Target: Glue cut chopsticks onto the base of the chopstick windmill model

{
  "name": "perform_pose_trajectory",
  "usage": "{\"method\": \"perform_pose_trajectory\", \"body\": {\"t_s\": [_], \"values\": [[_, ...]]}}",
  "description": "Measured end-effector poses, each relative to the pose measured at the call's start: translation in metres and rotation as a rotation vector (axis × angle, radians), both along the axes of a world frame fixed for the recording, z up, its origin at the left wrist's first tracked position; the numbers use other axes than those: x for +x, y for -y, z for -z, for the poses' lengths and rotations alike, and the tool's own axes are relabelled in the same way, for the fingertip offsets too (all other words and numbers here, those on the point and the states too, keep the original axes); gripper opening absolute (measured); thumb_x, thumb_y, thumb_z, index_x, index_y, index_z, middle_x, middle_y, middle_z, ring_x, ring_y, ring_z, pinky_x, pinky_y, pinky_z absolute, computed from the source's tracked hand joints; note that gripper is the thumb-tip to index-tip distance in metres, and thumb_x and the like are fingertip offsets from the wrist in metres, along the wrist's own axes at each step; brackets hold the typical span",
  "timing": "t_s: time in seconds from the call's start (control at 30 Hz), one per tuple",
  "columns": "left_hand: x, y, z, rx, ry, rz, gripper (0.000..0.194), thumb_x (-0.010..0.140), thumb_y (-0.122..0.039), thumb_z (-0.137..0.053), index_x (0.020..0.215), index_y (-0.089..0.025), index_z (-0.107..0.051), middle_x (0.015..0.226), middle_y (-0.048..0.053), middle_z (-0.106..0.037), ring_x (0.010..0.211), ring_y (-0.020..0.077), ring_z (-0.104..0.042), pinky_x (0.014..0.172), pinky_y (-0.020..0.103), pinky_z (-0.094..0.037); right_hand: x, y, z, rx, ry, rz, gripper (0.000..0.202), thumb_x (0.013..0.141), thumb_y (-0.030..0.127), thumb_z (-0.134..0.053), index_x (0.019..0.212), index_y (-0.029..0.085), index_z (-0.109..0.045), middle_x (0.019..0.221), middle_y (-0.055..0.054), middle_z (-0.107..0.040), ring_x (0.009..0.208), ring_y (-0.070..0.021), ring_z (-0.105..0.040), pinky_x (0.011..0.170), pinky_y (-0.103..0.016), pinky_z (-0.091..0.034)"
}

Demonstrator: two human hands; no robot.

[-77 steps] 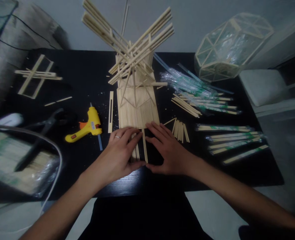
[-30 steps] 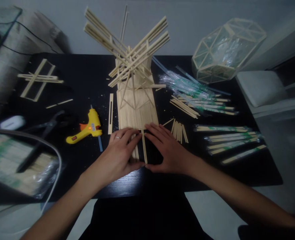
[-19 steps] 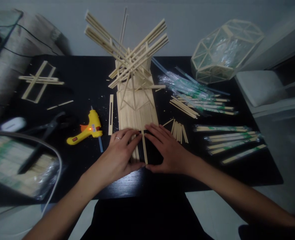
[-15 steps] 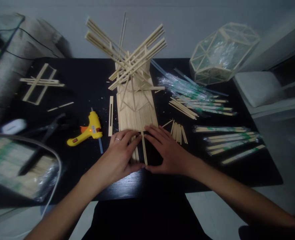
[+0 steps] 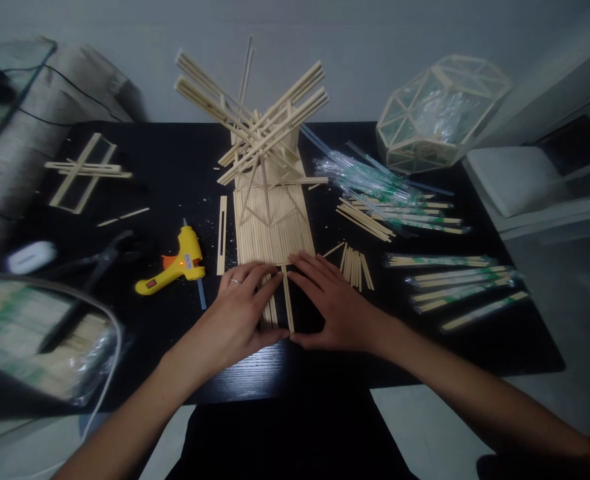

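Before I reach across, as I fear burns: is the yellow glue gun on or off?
Apparently on: the glue gun shows a small glowing orange light; its heat I cannot tell.

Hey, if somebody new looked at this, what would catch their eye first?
Probably the big X of sticks rising at the table's far middle, above a flat stick panel. Next, perhaps the bright yellow glue gun, lying left of that panel. Then the many-sided frame at the far right.
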State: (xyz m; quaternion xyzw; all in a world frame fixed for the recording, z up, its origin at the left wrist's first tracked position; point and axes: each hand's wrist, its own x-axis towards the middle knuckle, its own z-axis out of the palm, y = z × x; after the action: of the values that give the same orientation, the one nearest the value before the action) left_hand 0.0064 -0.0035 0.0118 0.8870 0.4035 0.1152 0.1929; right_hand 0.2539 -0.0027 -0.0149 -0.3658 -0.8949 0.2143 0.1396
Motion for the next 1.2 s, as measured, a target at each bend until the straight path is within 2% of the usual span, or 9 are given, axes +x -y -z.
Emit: {"method": "perform_pose_trajectory", "body": {"t_s": [0.2,0.43,0.63,0.87,1.2], "values": [[0.0002,0.0002,0.0007,0.008,-0.006,-0.003,0.076,0.087,-0.048,-0.081,0.149,-0.014,-0.053,0.147,0.02,-0.056,0.142,0.0408,-0.047,0.116,0.061,-0.04,0.001,0.0003,0.0001,-0.001,0.004,0.003,0.094,0.084,0.058,-0.077,0.157,0.01,-0.043,0.171,-0.023,-0.032,0.164,-0.0358,-0.021,0.133,-0.06,-0.02],[0.0001,0.0004,0.0017,0.014,-0.009,-0.002,0.075,0.087,-0.048,-0.08,0.148,-0.013,-0.053,0.147,0.02,-0.055,0.142,0.0409,-0.047,0.117,0.061,-0.04,0.0004,-0.0002,-0.0002,0.013,0.019,-0.002,0.095,0.082,0.059,-0.078,0.153,0.004,-0.047,0.17,-0.025,-0.034,0.163,-0.0375,-0.023,0.133,-0.059,-0.021],[-0.0005,0.0006,0.0019,0.01,-0.003,0.002,0.074,0.089,-0.047,-0.078,0.15,-0.017,-0.05,0.148,0.018,-0.055,0.143,0.0395,-0.046,0.117,0.061,-0.04,0.0003,-0.0003,-0.0004,-0.005,0.011,-0.003,0.095,0.082,0.059,-0.078,0.155,0.007,-0.045,0.171,-0.024,-0.033,0.164,-0.0363,-0.021,0.133,-0.059,-0.02],[0.0001,0.0004,0.0018,0.007,0.007,-0.002,0.074,0.087,-0.046,-0.08,0.149,-0.017,-0.051,0.148,0.018,-0.055,0.143,0.04,-0.046,0.117,0.06,-0.04,0.0008,-0.0002,0.0016,-0.005,0.01,-0.003,0.095,0.084,0.059,-0.077,0.155,0.005,-0.044,0.171,-0.025,-0.032,0.164,-0.0364,-0.02,0.133,-0.06,-0.02],[-0.0004,0.0007,0.0023,-0.006,0.034,-0.002,0.072,0.089,-0.045,-0.079,0.15,-0.019,-0.052,0.148,0.017,-0.055,0.143,0.0401,-0.046,0.117,0.06,-0.04,0.0007,0.0,-0.0002,-0.026,0.006,0.002,0.094,0.085,0.059,-0.076,0.158,0.01,-0.043,0.172,-0.023,-0.032,0.164,-0.0352,-0.02,0.133,-0.061,-0.02]]}}
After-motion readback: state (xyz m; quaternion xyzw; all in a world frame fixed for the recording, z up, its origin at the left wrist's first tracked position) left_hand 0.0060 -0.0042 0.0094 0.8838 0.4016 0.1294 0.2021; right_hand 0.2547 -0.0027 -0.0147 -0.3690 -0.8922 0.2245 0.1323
